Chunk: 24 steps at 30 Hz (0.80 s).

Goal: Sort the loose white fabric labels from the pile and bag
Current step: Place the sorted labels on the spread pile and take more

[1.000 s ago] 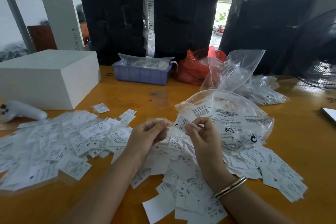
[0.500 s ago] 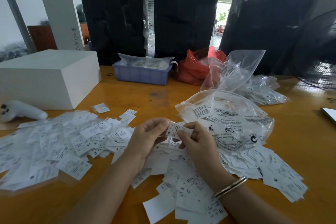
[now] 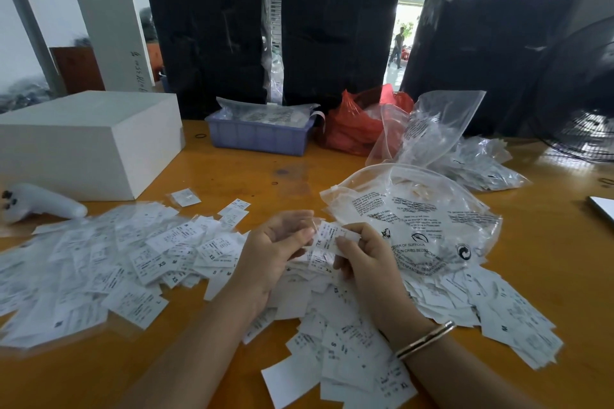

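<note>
Near the centre of the frame, both hands meet above a heap of white fabric labels (image 3: 319, 302) spread over the orange wooden table (image 3: 548, 262). The right hand (image 3: 365, 259) pinches one label (image 3: 329, 237) between thumb and curled fingers, its printed face (an "XL" mark shows) turned up. The left hand (image 3: 275, 252) is beside it with fingers curled toward the same label; whether its fingertips actually hold the label cannot be told, since they are blurred. A metal bangle (image 3: 425, 339) circles the right wrist.

A second, wider spread of labels (image 3: 109, 262) lies in the left half of the frame, apparently on a clear plastic sheet. Just right of the hands, a clear zip bag with black printed warning text (image 3: 415, 216) rests on the table, its lower edge touching the central heap. More labels (image 3: 505, 315) fan out at lower right.

Farther up the frame: a white box (image 3: 86, 139) at left, a white handheld controller (image 3: 40, 202) beside it, a lilac plastic tray (image 3: 259, 136), a red plastic bag (image 3: 358, 123), and more clear bags (image 3: 442, 129). A fan (image 3: 584, 103) sits at the right edge.
</note>
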Tool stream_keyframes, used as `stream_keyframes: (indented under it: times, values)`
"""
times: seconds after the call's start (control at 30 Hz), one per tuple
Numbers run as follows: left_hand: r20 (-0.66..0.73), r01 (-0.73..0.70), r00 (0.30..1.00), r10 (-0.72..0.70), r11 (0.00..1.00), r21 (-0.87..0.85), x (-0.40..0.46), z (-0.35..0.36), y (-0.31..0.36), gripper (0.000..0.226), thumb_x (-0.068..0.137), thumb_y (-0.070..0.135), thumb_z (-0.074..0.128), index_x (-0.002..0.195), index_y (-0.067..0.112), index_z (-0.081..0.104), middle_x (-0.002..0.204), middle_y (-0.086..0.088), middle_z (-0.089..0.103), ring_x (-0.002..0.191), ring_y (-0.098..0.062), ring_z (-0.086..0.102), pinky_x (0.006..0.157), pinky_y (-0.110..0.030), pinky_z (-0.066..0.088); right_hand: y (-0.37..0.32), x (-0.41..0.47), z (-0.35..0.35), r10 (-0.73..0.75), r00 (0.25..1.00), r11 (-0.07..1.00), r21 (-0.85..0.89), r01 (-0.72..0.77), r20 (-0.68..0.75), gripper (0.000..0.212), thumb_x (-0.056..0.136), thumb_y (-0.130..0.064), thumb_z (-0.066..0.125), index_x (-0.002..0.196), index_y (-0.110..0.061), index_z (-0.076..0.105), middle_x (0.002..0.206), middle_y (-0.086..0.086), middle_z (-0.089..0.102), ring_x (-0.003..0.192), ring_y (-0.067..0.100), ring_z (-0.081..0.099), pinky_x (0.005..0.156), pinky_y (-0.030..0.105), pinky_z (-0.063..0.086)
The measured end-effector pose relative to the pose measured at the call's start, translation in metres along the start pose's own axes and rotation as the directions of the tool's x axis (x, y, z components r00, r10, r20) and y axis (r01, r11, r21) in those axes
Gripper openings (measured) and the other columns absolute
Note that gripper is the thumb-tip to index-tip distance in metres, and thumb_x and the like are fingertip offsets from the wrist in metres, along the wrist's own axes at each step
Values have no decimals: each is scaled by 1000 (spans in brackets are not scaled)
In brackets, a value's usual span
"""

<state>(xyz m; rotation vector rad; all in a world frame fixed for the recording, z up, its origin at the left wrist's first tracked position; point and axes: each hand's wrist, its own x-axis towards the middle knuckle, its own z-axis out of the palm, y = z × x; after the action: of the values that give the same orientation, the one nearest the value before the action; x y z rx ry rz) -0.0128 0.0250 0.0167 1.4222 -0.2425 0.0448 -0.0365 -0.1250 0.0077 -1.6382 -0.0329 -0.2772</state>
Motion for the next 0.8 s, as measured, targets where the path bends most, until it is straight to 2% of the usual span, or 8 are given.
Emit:
stream_keyframes:
  times: [0.13,0.3,0.43,0.57,0.63,0.8]
  values:
    - [-18,-9,1000,9,1000,10,1,0,-1,32,81,16,71,92,46,72,94,11,74,84,-4,69,68,-16,53,-1,0,0,15,999,999,50,-16,35,9,93,-10,55,88,-15,60,57,5,62,47,13,49,46,22,40]
    - [-4,-15,1000,15,998,59,1,1,-1,29,80,17,73,86,45,73,91,15,73,84,0,68,67,-13,51,-2,-1,0,17,998,997,76,-22,59,9,93,-8,55,88,-14,59,55,5,60,45,13,47,44,21,38]
    - [44,-11,999,4,989,148,0,2,-3,17,79,17,74,83,34,74,85,11,74,80,-2,69,65,-12,51,-3,-2,0,-13,1000,997,71,11,23,14,92,-5,53,87,-16,60,49,-4,53,42,8,44,42,18,36]
    - [31,1,999,-7,982,187,0,0,-3,2,83,24,70,85,25,72,78,7,74,74,-5,69,62,-12,50,-4,-1,0,-24,999,999,33,25,-33,17,92,-2,52,84,-16,59,46,-10,47,41,4,40,40,17,34]
    - [19,11,1000,-15,982,189,0,0,-4,5,85,26,68,84,23,72,78,6,74,74,-7,69,62,-14,52,-4,-1,0,-30,999,999,15,31,-34,17,91,-2,52,84,-15,59,46,-10,45,40,5,38,40,18,32]
    - [-25,38,999,-34,985,169,-1,1,-3,12,87,35,63,79,33,72,78,6,73,70,-9,69,59,-13,52,-5,-4,0,-67,998,997,-44,67,-7,10,92,-5,54,85,-10,60,49,-6,46,40,6,37,40,18,31]
